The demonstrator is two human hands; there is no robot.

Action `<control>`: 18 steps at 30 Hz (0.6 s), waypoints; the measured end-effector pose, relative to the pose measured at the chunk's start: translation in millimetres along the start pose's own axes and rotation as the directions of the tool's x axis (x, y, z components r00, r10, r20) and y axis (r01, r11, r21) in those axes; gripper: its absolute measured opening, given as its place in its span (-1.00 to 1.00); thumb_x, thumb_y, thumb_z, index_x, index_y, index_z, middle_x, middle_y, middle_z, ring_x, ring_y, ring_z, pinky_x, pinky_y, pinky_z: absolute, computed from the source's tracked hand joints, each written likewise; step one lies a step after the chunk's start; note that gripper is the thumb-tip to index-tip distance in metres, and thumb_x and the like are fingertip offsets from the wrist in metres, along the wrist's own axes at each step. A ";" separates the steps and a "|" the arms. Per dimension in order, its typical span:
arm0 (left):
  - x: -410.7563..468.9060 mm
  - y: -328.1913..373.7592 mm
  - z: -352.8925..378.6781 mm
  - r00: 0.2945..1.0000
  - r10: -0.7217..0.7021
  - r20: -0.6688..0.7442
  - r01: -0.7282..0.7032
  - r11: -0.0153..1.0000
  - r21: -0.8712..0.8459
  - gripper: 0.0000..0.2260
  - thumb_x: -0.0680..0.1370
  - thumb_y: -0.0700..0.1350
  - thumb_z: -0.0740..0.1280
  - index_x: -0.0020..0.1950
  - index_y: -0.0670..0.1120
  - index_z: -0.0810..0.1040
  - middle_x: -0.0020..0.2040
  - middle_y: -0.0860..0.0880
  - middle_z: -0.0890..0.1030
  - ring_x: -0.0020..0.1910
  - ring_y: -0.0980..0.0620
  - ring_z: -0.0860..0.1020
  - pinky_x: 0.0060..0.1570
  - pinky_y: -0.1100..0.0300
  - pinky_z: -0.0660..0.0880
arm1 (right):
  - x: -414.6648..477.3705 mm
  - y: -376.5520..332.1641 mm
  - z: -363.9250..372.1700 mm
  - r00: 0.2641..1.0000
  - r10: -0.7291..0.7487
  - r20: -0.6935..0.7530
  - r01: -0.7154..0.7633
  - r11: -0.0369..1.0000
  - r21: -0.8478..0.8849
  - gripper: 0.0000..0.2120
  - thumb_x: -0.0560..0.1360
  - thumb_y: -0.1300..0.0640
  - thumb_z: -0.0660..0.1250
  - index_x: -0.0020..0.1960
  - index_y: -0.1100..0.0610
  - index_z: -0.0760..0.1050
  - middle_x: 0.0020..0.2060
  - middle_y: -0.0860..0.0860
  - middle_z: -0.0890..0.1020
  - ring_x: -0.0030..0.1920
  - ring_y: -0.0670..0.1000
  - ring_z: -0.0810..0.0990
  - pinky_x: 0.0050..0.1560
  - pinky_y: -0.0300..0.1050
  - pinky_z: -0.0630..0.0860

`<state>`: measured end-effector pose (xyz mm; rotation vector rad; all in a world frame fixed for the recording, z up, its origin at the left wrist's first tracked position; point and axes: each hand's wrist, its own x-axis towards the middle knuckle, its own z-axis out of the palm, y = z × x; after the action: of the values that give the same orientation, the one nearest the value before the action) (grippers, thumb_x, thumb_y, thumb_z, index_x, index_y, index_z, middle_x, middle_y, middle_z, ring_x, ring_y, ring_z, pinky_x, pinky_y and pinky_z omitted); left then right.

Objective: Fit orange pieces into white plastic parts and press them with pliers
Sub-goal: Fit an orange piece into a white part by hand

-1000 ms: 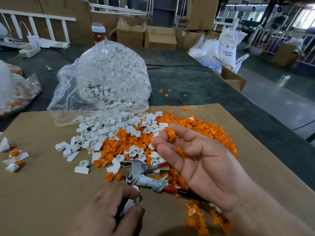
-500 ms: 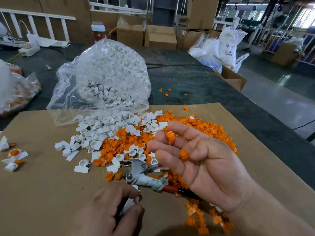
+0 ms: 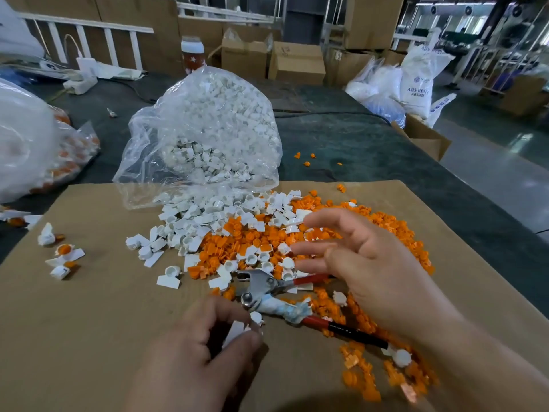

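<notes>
Left grip (image 3: 193,364), right grip (image 3: 377,275), right forearm (image 3: 487,373): bare.

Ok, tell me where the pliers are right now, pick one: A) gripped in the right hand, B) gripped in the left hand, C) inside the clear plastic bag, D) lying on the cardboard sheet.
D: the pliers lie flat on the cardboard sheet among loose pieces. The left hand pinches a white plastic part, and the right hand hovers with fingers spread, so neither grips them.
</notes>
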<state>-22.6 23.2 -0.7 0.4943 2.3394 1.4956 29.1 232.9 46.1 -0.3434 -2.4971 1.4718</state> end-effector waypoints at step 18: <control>1.4 3.7 -11.1 0.986 -0.113 0.126 0.168 0.593 -0.788 -0.89 0.31 -0.16 0.47 -0.20 -0.14 0.70 -0.31 -0.26 0.62 -0.40 -0.08 0.62 -0.43 0.19 0.59 | -28.1 -31.9 38.1 0.970 0.109 0.218 -0.242 0.327 0.913 -0.63 0.38 0.38 0.25 0.19 0.29 0.42 -0.13 0.33 0.65 -0.08 0.30 0.69 -0.28 -0.09 0.64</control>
<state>-28.3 16.3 6.9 0.0936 1.3529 2.1722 41.3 177.8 54.0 -0.2870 -1.2130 2.7677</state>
